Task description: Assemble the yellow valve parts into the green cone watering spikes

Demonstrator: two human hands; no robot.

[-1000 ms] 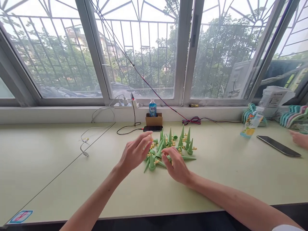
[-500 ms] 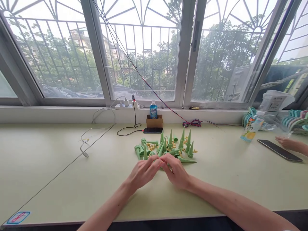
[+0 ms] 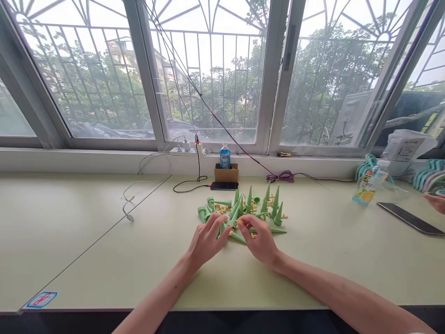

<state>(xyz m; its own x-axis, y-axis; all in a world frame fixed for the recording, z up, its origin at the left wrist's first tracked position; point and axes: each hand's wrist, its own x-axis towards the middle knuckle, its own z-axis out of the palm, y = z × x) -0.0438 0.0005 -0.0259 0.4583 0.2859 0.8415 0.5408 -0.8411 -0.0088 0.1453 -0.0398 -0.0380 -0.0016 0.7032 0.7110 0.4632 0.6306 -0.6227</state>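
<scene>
Green plastic spikes (image 3: 249, 199), cone-shaped with wide collars, cluster in front of me, some upright and some lying down. Small yellow plastic pieces (image 3: 222, 208) are scattered among them, and a few stick out of spike collars. At the near edge of the pile is my left hand (image 3: 207, 237), its thumb and fingers apart, partly covering green spikes. My right hand (image 3: 260, 239) is closed in a pinch, a small yellow plastic piece (image 3: 239, 221) showing at its fingertips. The hands are close but separate.
Behind the pile lie a phone (image 3: 224, 186) on a cable and a cardboard box (image 3: 225, 174) with a blue bottle (image 3: 225, 157). Bundled wires (image 3: 281, 176) run along the sill. To the right are a drink bottle (image 3: 369, 188), a dark tablet-like slab (image 3: 410, 218) and another person's hand (image 3: 436, 202).
My hands have drawn apart from touching fingertips, and my left fingers have spread. A yellow piece now shows in my right fingertips. The other person's hand has moved right; the view has shifted slightly.
</scene>
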